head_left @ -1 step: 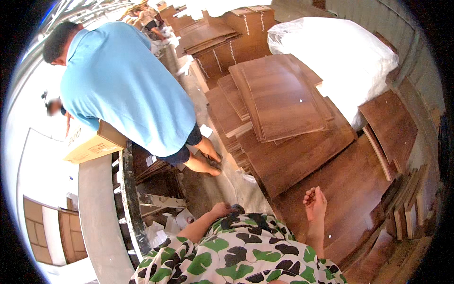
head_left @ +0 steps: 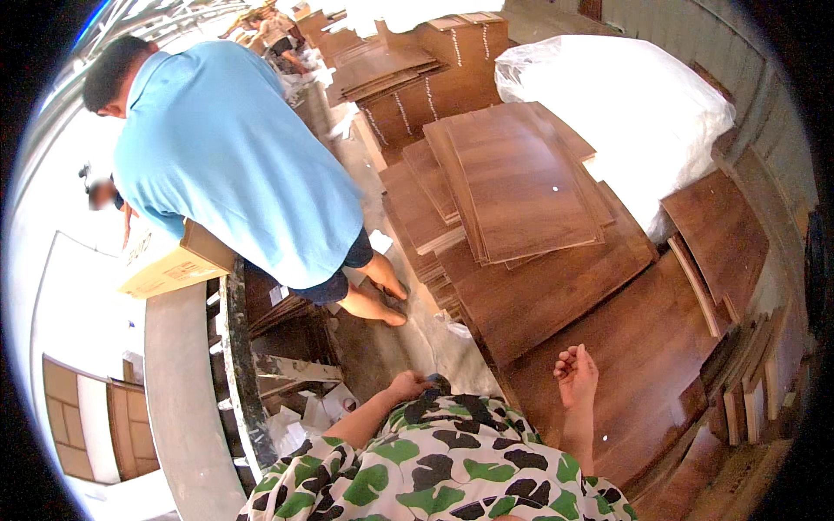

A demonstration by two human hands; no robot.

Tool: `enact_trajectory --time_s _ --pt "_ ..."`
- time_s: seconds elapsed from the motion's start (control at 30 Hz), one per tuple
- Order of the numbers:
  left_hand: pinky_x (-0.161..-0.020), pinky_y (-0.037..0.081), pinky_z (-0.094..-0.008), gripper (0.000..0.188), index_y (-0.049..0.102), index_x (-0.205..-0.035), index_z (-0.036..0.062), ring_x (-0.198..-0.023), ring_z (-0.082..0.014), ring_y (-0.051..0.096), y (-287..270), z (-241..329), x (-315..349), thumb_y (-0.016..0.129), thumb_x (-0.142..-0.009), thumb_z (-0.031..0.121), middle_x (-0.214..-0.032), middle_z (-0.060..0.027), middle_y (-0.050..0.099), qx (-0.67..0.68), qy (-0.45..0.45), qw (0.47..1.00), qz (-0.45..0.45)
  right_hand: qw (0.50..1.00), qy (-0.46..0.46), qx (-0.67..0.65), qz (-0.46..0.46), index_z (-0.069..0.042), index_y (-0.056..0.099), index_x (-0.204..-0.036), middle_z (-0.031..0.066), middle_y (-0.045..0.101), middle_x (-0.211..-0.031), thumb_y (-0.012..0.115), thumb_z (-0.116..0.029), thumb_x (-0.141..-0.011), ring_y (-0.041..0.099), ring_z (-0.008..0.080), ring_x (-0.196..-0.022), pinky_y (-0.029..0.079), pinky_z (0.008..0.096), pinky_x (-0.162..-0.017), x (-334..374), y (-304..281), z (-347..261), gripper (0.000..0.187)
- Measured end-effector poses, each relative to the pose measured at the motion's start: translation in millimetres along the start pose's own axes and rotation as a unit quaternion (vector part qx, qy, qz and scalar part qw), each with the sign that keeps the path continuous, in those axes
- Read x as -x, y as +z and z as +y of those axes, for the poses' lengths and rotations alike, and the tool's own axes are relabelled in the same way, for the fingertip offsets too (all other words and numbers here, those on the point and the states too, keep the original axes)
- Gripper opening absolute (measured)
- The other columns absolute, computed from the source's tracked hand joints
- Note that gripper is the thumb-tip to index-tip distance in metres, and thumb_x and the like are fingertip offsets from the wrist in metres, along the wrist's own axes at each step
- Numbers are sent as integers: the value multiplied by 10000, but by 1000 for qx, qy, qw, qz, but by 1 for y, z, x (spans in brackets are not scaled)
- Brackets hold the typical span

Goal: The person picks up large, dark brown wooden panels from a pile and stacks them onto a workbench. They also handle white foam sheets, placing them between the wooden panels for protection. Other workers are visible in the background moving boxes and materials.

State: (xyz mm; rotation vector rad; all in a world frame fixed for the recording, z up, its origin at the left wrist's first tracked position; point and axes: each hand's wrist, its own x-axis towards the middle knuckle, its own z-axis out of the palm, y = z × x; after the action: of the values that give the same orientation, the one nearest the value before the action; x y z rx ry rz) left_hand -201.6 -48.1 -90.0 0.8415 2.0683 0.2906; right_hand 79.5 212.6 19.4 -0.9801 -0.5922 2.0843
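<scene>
My left hand [head_left: 408, 385] is closed, low in front of my body. Beside its fingers is a small dark thing [head_left: 440, 383], whose kind I cannot make out; whether the hand grips it is hidden. My right hand [head_left: 576, 375] is raised, palm up, with loosely curled fingers and nothing visible in it. Beneath it lies a large brown wood-grain panel [head_left: 638, 326]. Farther off, several smaller brown panels [head_left: 517, 187] are stacked unevenly on another broad panel [head_left: 543, 291].
At left, a person in a blue shirt [head_left: 230, 156] bends over a cardboard box [head_left: 178, 263] on a grey-topped bench [head_left: 178, 373]. A white plastic-wrapped bundle [head_left: 617, 108] stands behind the panels. Narrow boards [head_left: 754, 373] lean at right. Paper scraps [head_left: 300, 421] lie near the bench.
</scene>
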Motion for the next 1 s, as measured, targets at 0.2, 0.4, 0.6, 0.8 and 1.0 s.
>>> enact_trajectory --time_s 0.2,0.4,0.6,0.8,1.0 --pt "-497 432 -234 239 587 -751 17 -529 -103 547 -58 80 0 586 -860 229 -621 -26 577 411 51 905 100 998 33 -32 -51 3 473 -1114 159 581 -1023 488 -279 -923 603 249 -871 509 327 -713 -32 47 17 341" --pt "-507 425 -224 218 578 -779 41 -571 -83 553 -145 157 -56 579 -878 236 -672 -20 594 463 152 855 177 998 22 -52 -42 30 338 -1268 195 426 -1260 493 -258 -920 507 289 -1088 450 366 -889 -85 110 16 478" --pt "-485 420 -215 191 593 -811 57 -561 -86 567 -204 193 -106 593 -869 238 -684 -25 605 544 179 805 152 993 54 -104 28 -14 334 -1311 140 322 -1372 645 -299 -823 409 286 -1186 330 411 -1002 -149 150 35 645" --pt "-463 401 -217 178 565 -827 52 -528 -94 536 -270 180 -156 584 -875 223 -643 -30 583 559 178 780 217 987 35 -146 50 -32 489 -1187 107 510 -1206 662 -246 -802 476 279 -1097 379 435 -943 -177 197 27 472" --pt "-445 376 -207 183 561 -823 49 -499 -81 520 -339 209 -219 579 -877 223 -625 -17 577 559 229 764 227 988 54 -74 125 -17 517 -1152 113 542 -1167 667 -219 -792 510 278 -1066 402 440 -920 -196 193 20 439"
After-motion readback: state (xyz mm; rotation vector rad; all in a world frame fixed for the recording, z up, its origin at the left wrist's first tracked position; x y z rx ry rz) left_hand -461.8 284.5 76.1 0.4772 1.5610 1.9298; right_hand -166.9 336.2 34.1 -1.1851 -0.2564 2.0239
